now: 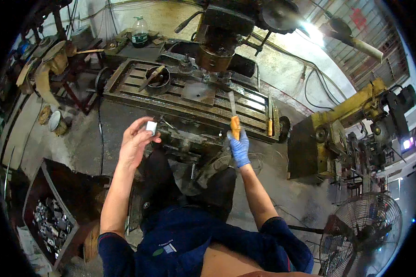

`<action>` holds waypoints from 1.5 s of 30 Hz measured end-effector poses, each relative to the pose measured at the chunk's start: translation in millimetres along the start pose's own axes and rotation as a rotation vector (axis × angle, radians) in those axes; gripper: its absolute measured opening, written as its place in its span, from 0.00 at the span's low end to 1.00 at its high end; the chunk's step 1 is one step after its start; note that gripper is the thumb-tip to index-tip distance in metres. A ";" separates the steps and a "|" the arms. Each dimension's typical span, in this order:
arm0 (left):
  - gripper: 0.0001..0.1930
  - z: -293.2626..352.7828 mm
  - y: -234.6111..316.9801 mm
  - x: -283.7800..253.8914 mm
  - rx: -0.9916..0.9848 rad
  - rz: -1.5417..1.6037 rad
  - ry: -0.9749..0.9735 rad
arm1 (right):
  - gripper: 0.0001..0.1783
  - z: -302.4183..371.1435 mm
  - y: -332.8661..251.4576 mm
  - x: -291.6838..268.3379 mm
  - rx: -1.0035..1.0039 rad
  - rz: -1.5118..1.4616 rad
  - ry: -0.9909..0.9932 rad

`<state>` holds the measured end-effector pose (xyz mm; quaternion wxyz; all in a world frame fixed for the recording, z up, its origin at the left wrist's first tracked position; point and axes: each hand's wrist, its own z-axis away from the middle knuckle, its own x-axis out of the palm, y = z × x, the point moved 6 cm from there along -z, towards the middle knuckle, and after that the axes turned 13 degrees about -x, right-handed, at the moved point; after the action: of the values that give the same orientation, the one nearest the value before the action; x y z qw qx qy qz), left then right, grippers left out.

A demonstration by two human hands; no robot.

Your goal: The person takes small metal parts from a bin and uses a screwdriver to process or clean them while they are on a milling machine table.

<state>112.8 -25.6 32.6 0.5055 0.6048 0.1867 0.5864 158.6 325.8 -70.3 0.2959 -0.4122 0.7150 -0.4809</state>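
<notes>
My bare left hand is closed on a small pale metal block, held in front of the machine table's near edge. Wearing a blue glove, my right hand grips the orange handle of a file. The file's flat blade points away from me, over the slotted machine table. A flat plate lies on that table beneath the machine's spindle head. To its left, a round pan has a brush resting across it.
A second orange-handled tool lies at the table's right end, near a handwheel. At lower left stands a bin of small metal pieces. A fan is at lower right. One bottle stands behind the table.
</notes>
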 end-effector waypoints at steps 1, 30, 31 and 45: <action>0.22 -2.1 -2.1 -8.2 -0.007 0.014 -0.020 | 0.27 -6.8 -7.6 -7.7 0.025 0.018 -0.014; 0.16 -30.7 -75.0 -57.6 -0.312 -0.161 0.278 | 0.28 -11.6 -98.8 48.3 0.014 0.901 -1.053; 0.16 -38.7 -81.2 -48.6 -0.324 -0.147 0.233 | 0.27 5.6 -114.7 50.1 0.058 0.891 -1.151; 0.09 -125.4 -98.6 25.7 -0.317 -0.285 0.009 | 0.28 11.9 -112.9 18.2 0.004 0.943 -1.049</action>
<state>42.6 86.0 -60.7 0.6715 0.4823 0.1780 0.5337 193.9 282.3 30.1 0.7793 -0.2352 0.5794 -0.0406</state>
